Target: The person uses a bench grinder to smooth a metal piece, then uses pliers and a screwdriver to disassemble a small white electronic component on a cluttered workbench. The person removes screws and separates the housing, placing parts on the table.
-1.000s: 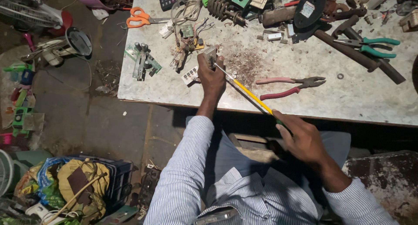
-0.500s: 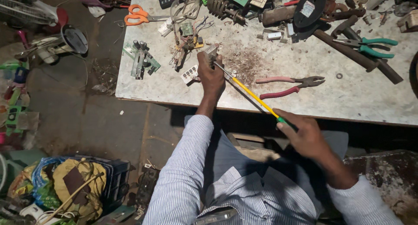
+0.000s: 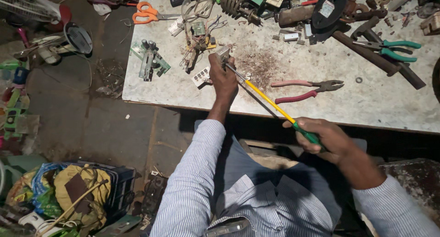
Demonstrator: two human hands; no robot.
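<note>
My left hand (image 3: 223, 79) is clenched round a small metal part (image 3: 223, 53) at centre frame, pressing it down on the bench (image 3: 394, 104). My right hand (image 3: 323, 138), lower right, is closed on the green handle of a long yellow-shafted screwdriver (image 3: 268, 99), whose tip meets the part just above my left knuckles.

As I judge it, the long shaft comes in at a shallow angle, so the tip could skid off the part and jab my left fingers, or the part could twist loose under the push.

Just right of the shaft lie red-handled pliers (image 3: 305, 90); green-handled pliers (image 3: 389, 49) sit at upper right and orange scissors (image 3: 149, 14) at upper left. The bench is pale, stained and strewn with circuit boards (image 3: 149, 60), wires and rusty filings. Left of it, the dirt floor (image 3: 68, 113) holds fan parts and a basket of scrap (image 3: 73, 191).
</note>
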